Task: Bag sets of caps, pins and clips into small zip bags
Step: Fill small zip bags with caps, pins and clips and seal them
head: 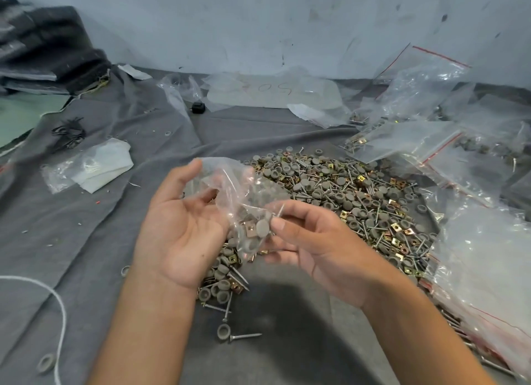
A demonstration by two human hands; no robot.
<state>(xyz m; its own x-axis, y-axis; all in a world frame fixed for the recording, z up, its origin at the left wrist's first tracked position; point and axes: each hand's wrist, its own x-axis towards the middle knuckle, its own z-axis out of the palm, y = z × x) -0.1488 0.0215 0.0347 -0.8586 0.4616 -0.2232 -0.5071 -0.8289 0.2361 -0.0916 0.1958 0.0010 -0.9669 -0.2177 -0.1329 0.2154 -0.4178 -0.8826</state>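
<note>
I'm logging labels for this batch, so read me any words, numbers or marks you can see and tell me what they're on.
"50": faint red handwriting, seen upside down, on the clear plastic sheet by the wall. More faint red strokes stand beside it, too blurred to read.
Nothing else readable: the zip bags show only red seal lines, and the small bag in the hands carries no print.

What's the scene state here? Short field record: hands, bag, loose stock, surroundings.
left hand: palm up, supports the small zip bag, fingers on its upper part
right hand: pinches a pin at the bag's side
bag contents: grey caps and a brass clip visible
loose stock: mixed pile of caps, pins and clips on the grey cloth, beyond the hands
surroundings: filled zip bags at right; white cord lower left; black wire clips upper left
</note>
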